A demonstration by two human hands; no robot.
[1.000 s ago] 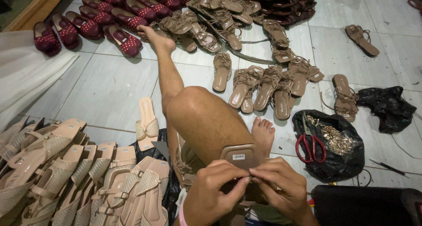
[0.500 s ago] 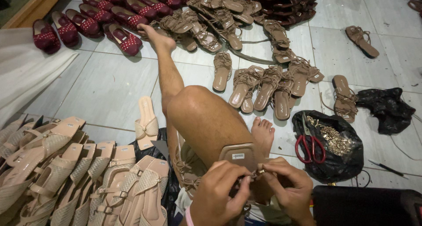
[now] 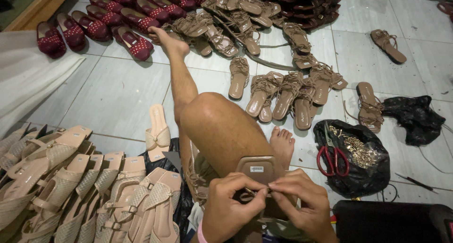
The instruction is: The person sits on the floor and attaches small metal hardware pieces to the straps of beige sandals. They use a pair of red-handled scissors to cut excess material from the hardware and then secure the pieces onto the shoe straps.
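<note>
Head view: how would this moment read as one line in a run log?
left hand pinching strap | right hand pinching strap | tan sandal sole-up on knee | red scissors on black bag

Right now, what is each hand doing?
Left hand: closed, pinching a thin strap on the tan flat square-toed sandal.
Right hand: closed, pinching the same strap.

This looks like a small home shoemaking workshop, set up on a tiled floor (image 3: 113, 96). Rows of red shoes (image 3: 101, 18), brown strappy sandals (image 3: 283, 89) and beige sandals (image 3: 71, 191) lie in batches across it. A black bag of small metal fittings (image 3: 358, 151) with red scissors (image 3: 332, 158) sits beside the seated person's bare leg (image 3: 222, 129).
</note>
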